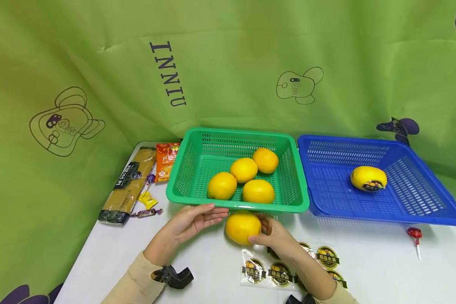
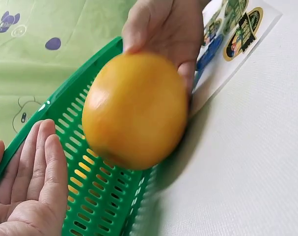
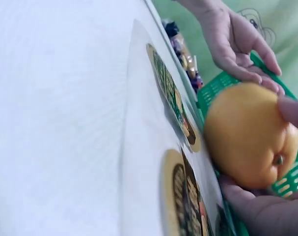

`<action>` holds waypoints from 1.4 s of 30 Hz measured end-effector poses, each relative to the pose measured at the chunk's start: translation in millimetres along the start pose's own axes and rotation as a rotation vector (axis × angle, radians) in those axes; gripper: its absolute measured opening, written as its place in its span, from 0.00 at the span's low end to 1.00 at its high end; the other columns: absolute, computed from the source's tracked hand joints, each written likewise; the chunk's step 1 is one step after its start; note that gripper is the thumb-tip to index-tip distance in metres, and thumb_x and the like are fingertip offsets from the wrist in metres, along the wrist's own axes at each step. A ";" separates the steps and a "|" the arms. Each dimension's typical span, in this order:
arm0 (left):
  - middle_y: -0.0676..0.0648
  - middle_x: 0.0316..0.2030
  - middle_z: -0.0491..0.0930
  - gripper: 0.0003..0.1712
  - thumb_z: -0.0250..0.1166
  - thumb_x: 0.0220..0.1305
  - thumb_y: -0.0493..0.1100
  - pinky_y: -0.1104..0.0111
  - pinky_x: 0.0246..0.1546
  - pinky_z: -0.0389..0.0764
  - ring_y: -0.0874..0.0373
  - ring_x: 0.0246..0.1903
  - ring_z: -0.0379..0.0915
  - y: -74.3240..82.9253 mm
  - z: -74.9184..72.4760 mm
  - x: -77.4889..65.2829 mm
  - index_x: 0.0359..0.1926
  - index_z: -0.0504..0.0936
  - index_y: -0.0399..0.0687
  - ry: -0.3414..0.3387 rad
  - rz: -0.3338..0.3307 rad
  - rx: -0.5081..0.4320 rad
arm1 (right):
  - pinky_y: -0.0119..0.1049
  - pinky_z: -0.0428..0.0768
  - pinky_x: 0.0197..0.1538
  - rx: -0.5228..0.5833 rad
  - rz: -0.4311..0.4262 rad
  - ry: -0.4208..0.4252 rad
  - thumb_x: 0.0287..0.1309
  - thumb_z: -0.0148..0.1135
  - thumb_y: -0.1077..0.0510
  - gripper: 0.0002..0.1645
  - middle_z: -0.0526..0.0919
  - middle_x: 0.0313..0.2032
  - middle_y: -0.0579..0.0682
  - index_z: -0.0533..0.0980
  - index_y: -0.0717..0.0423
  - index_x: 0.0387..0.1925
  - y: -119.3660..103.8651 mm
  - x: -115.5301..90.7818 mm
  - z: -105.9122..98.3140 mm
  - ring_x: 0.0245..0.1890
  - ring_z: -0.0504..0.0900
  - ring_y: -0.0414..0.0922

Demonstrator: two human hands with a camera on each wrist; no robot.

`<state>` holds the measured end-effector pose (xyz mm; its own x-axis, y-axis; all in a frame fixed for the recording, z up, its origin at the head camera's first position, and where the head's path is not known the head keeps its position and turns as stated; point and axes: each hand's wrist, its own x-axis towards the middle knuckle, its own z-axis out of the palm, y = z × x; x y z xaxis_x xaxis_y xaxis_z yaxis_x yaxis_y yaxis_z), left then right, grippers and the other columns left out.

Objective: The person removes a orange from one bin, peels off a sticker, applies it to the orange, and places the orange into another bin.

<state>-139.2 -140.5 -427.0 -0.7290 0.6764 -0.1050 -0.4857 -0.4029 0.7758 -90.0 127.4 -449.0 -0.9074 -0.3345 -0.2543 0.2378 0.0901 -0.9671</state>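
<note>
An orange (image 1: 243, 228) is held in my right hand (image 1: 277, 237), thumb on one side and fingers on the other, just in front of the green basket (image 1: 237, 205). In the right wrist view the stem end of this orange (image 3: 252, 135) shows. My left hand (image 1: 195, 221) lies beside it, palm up with the fingers straight, near the basket's front rim and holding nothing. Several oranges (image 1: 258, 191) lie inside the green basket. Under my right forearm is a sheet of round stickers (image 1: 279, 273), partly hidden by that arm.
A blue basket (image 1: 328, 211) at the right contains one orange (image 1: 368, 178) with a sticker on it. At the left lie a noodle pack (image 1: 131, 183), an orange snack bag (image 1: 166, 160) and small wrapped candies (image 1: 147, 200). A red lollipop (image 1: 415, 234) lies at the front right.
</note>
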 end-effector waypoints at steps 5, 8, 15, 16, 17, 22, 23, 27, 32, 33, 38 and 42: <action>0.41 0.47 0.83 0.11 0.55 0.69 0.39 0.61 0.59 0.74 0.52 0.50 0.79 -1.2 0.1 -0.2 0.47 0.79 0.40 0.014 -0.004 -0.009 | 0.39 0.61 0.69 0.096 -0.007 0.029 0.51 0.66 0.63 0.52 0.54 0.70 0.65 0.46 0.68 0.70 4.5 4.8 1.6 0.70 0.55 0.58; 0.41 0.47 0.83 0.11 0.55 0.69 0.39 0.60 0.60 0.73 0.51 0.51 0.79 -1.2 -0.1 0.3 0.48 0.79 0.39 0.013 -0.008 -0.018 | 0.33 0.61 0.69 0.116 -0.018 0.002 0.53 0.65 0.63 0.53 0.49 0.72 0.65 0.42 0.68 0.71 5.9 4.6 0.6 0.72 0.52 0.57; 0.39 0.48 0.82 0.15 0.57 0.67 0.38 0.58 0.61 0.70 0.50 0.51 0.78 -1.6 -1.2 2.7 0.52 0.76 0.34 -0.008 -0.018 -0.006 | 0.22 0.61 0.65 0.145 -0.053 -0.047 0.55 0.63 0.64 0.56 0.42 0.73 0.64 0.36 0.69 0.71 7.5 2.3 -2.2 0.73 0.46 0.56; 0.39 0.49 0.82 0.18 0.57 0.67 0.38 0.57 0.61 0.69 0.50 0.52 0.78 -1.6 -0.9 3.2 0.54 0.74 0.31 -0.010 -0.023 0.004 | 0.21 0.61 0.65 0.146 -0.059 -0.052 0.55 0.63 0.64 0.56 0.41 0.73 0.64 0.35 0.69 0.71 7.5 1.6 -2.5 0.73 0.45 0.56; 0.38 0.49 0.81 0.21 0.57 0.67 0.37 0.57 0.61 0.69 0.50 0.52 0.78 -1.7 -0.5 3.5 0.56 0.72 0.28 -0.013 -0.028 0.016 | 0.21 0.60 0.64 0.144 -0.064 -0.056 0.55 0.64 0.64 0.56 0.41 0.73 0.64 0.35 0.69 0.71 7.4 0.6 -3.1 0.73 0.45 0.56; 0.32 0.53 0.77 0.31 0.57 0.66 0.36 0.58 0.60 0.71 0.52 0.51 0.78 0.3 2.2 -0.9 0.61 0.58 0.16 0.009 -0.062 0.151 | 0.28 0.58 0.69 0.049 -0.109 -0.071 0.57 0.62 0.64 0.52 0.44 0.72 0.65 0.41 0.69 0.71 5.0 -7.3 -13.4 0.73 0.47 0.58; 0.31 0.53 0.76 0.31 0.57 0.66 0.36 0.59 0.59 0.72 0.53 0.51 0.79 0.7 3.7 -4.1 0.61 0.59 0.15 0.020 -0.062 0.205 | 0.31 0.57 0.70 0.008 -0.117 -0.063 0.57 0.62 0.63 0.50 0.47 0.72 0.65 0.43 0.68 0.71 3.7 -10.7 -17.0 0.72 0.48 0.58; 0.28 0.54 0.74 0.27 0.58 0.66 0.37 0.67 0.55 0.77 0.52 0.50 0.79 -4.2 18.3 -23.2 0.59 0.66 0.21 0.038 -0.005 0.534 | 0.49 0.61 0.69 -0.193 -0.118 0.006 0.59 0.63 0.60 0.42 0.58 0.69 0.63 0.53 0.61 0.70 -1.6 -31.6 -33.1 0.68 0.58 0.63; 0.39 0.53 0.79 0.22 0.59 0.66 0.44 0.69 0.56 0.76 0.50 0.53 0.76 -35.1 65.1 -28.4 0.56 0.75 0.36 -0.057 0.086 0.975 | 0.48 0.76 0.59 -0.450 -0.107 0.063 0.59 0.64 0.53 0.35 0.70 0.62 0.59 0.64 0.57 0.65 2.1 -57.9 -55.0 0.58 0.72 0.61; 0.42 0.54 0.79 0.22 0.59 0.66 0.45 0.68 0.57 0.76 0.52 0.54 0.76 -44.0 74.4 -25.3 0.56 0.76 0.38 -0.090 0.106 1.072 | 0.45 0.77 0.57 -0.496 -0.114 0.068 0.59 0.64 0.52 0.33 0.72 0.61 0.58 0.66 0.56 0.64 4.4 -60.2 -57.3 0.56 0.74 0.59; 0.48 0.58 0.76 0.25 0.60 0.65 0.48 0.67 0.58 0.75 0.58 0.56 0.72 -88.3 101.2 -3.7 0.61 0.72 0.47 -0.115 0.136 1.290 | 0.33 0.80 0.50 -0.693 -0.187 0.133 0.56 0.66 0.53 0.25 0.76 0.53 0.45 0.75 0.51 0.56 18.5 -59.3 -56.4 0.47 0.78 0.43; 0.45 0.58 0.73 0.27 0.61 0.64 0.46 0.67 0.54 0.77 0.53 0.53 0.73 -108.4 102.7 5.1 0.63 0.67 0.47 0.038 0.046 1.055 | 0.29 0.80 0.43 -0.782 -0.284 0.217 0.53 0.68 0.60 0.16 0.76 0.47 0.41 0.79 0.48 0.45 27.2 -54.8 -50.7 0.40 0.76 0.36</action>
<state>-40.7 -30.0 -447.8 -0.7596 0.6469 -0.0667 0.1950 0.3245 0.9256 -51.3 195.7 -461.3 -0.9615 -0.2627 0.0806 -0.2433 0.6775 -0.6941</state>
